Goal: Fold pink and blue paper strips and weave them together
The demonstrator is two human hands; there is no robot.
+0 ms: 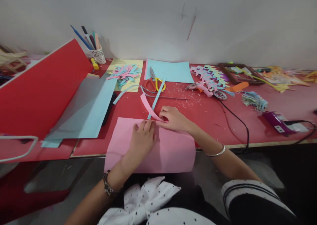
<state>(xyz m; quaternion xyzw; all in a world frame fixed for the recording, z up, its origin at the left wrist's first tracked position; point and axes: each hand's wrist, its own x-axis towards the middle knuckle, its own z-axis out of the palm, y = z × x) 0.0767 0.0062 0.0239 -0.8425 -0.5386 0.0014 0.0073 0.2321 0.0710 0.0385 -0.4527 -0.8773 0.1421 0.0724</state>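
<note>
A pink paper sheet lies over the table's front edge, its lower part hanging towards me. My left hand has its fingers curled and pressed together on the sheet's upper edge. Just right of it, my right hand pinches a narrow pink paper strip at that same edge. The strip's other end curls up and away to the left; whether it is joined to the sheet I cannot tell. A light blue paper strip lies beyond the hands, across the handles of the scissors.
Blue sheets and a red board stand at left. Behind are a pen cup, cut paper pieces and a blue sheet. A glue gun with a trailing cord, paper fringes and a purple box lie right.
</note>
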